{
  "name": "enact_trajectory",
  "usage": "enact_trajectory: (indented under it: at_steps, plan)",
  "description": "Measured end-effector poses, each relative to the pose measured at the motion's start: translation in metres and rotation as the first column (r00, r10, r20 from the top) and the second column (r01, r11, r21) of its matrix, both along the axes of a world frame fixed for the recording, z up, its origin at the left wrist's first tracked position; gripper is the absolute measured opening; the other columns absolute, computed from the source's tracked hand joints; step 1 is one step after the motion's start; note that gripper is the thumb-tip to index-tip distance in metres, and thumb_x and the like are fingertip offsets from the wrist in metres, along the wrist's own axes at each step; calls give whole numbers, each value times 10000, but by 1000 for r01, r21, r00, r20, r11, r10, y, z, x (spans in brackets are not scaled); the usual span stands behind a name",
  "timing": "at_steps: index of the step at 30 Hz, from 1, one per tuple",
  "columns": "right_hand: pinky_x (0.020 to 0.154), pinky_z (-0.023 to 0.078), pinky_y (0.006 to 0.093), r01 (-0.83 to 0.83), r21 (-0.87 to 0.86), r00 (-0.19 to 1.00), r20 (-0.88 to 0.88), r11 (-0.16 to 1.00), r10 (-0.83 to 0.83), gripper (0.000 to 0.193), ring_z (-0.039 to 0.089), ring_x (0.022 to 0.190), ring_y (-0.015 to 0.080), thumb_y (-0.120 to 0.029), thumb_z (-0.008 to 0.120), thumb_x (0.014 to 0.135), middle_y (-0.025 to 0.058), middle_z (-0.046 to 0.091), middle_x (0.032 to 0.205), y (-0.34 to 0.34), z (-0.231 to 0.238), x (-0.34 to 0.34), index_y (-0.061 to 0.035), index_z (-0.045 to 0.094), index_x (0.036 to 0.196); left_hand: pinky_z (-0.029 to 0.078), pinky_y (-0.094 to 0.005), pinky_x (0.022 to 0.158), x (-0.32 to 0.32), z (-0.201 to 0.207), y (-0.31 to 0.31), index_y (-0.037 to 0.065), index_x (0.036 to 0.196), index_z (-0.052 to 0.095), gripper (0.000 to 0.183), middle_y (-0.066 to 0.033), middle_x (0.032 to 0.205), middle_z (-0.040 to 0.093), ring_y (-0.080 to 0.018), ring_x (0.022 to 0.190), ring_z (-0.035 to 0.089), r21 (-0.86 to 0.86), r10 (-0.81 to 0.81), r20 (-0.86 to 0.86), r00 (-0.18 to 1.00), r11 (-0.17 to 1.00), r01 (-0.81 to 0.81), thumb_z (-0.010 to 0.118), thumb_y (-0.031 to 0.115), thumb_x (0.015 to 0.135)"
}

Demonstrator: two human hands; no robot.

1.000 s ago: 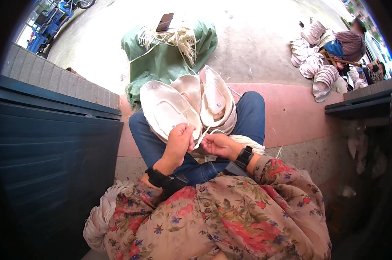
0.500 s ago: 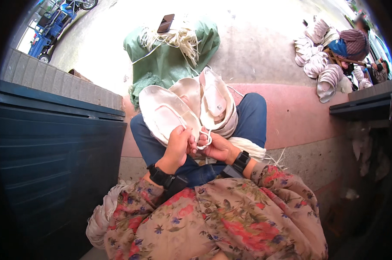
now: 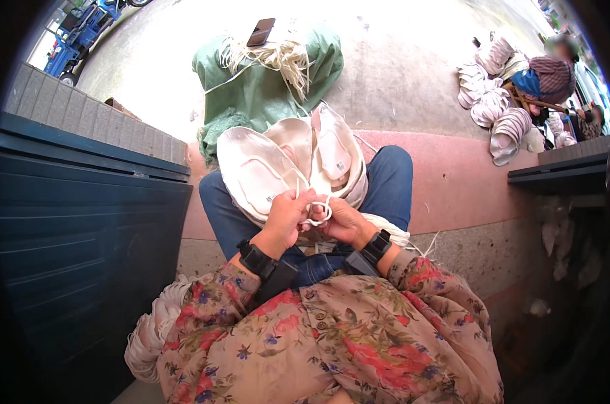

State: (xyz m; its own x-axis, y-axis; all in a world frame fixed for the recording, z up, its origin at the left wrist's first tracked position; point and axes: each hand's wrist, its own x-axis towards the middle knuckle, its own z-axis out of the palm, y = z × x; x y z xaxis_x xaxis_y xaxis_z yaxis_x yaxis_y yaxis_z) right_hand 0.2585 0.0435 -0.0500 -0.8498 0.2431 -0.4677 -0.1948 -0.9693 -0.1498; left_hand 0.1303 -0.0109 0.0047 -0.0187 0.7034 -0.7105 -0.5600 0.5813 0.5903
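White, rounded fabric pieces that look like shoe uppers rest across my lap. One broad piece leans on the left, while a nested stack stands on the right. In front of them, my left hand is closed, thumb and fingers pinching a thin white cord. That cord makes a small loop around the fingertips of my right hand, which is also closed on it. Both hands nearly touch. The fingers partly hide how the cord runs.
A green cloth-covered support ahead bears a bundle of white cords and a phone. More cords lie by my right thigh. A dark blue panel stands left. Another person sits far right beside stacked white pieces.
My left hand has moved slightly up and right, closer to my right hand. A cord strand now rises above its fingers. The right hand keeps its pinch.
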Motion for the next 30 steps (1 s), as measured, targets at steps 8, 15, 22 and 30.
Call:
enact_trajectory:
  at_steps: [8,15,22,30]
  plan:
    - [588,391,210,-181,398,919,393,900,11,139,518,684,87,-107,505,844,0,557,773,16,28,23,-48,544,964,323,-153,398,-14,18,8,17,918,544,185,43,645,500,-4,469,400,370,297,-240,924,908,-195,548,189,850]
    - [667,406,273,-262,965,911,247,0,-331,223,508,752,187,-109,555,799,98,539,800,18,41,-11,-6,580,995,360,-170,439,-19,27,7,24,914,546,179,45,658,492,-14,497,410,353,164,-241,957,933,-71,552,189,847]
    - [512,440,176,18,541,973,185,841,-140,234,547,660,72,-247,468,891,20,577,834,23,54,-16,-68,534,1026,413,-207,510,-41,31,0,-6,1026,488,287,41,646,382,-40,578,412,364,103,-233,967,931,-11,396,243,917]
    - [433,393,242,-353,822,853,479,446,-208,227,526,502,105,-205,481,874,51,550,577,31,80,-25,-9,590,837,487,-230,562,-35,41,12,38,1058,526,316,-25,927,463,-86,820,455,396,45,-314,948,914,88,444,297,896]
